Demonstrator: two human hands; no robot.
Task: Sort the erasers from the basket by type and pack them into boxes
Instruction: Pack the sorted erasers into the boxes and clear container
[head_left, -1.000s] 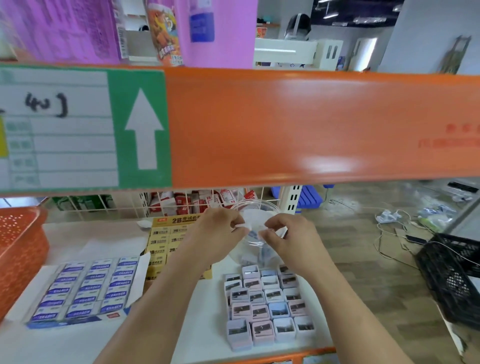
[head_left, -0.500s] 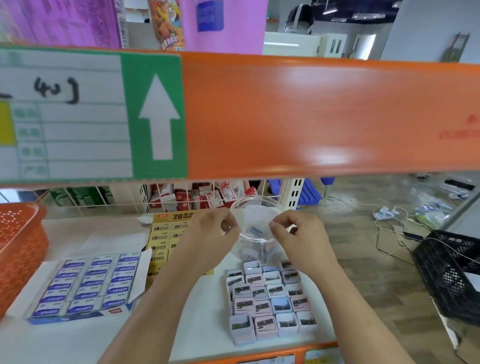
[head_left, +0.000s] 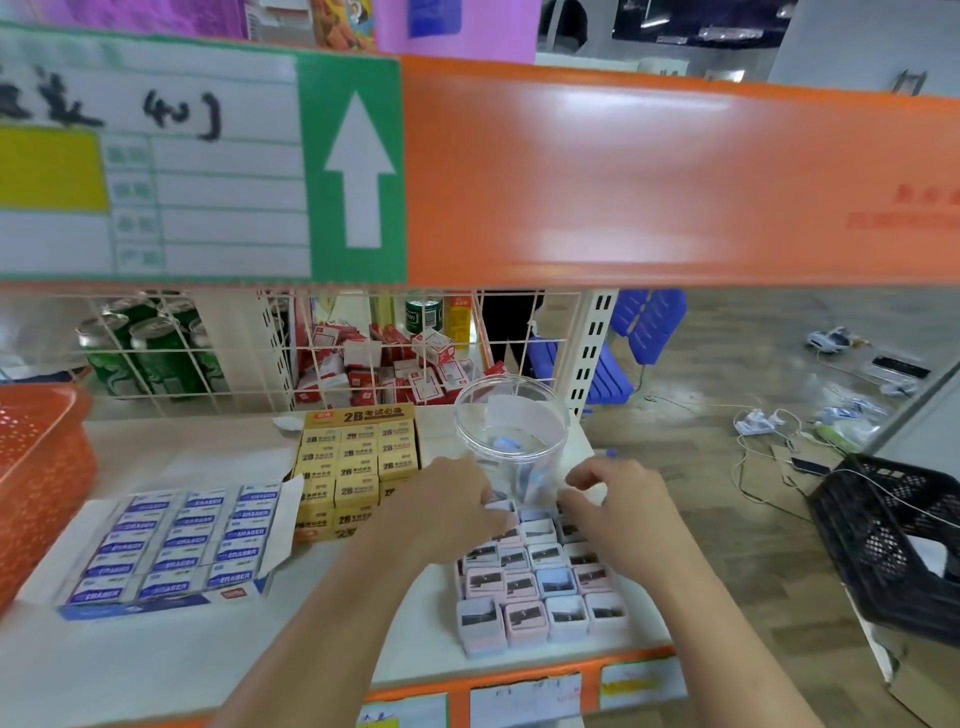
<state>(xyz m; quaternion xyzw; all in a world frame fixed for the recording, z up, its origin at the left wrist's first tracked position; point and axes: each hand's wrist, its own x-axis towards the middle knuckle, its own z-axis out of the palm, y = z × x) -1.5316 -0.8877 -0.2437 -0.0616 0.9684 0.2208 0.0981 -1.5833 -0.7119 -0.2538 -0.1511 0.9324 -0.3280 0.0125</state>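
The left hand (head_left: 452, 512) pinches a pale eraser (head_left: 500, 506) at the far row of the pastel erasers (head_left: 535, 582) laid out in a grid on the white shelf (head_left: 171, 660). The right hand (head_left: 618, 506) curls beside it; whether it holds anything is unclear. A clear jar (head_left: 511, 415) stands just behind both hands.

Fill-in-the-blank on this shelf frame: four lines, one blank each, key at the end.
1. The box of 2B erasers is coloured ____.
2. The orange basket stands at the shelf's far ____ end.
3. The white arrow on the green sign points ____.
4. The erasers in the blue box carry the printed word ____.

Missing words: yellow; left; up; ERASER
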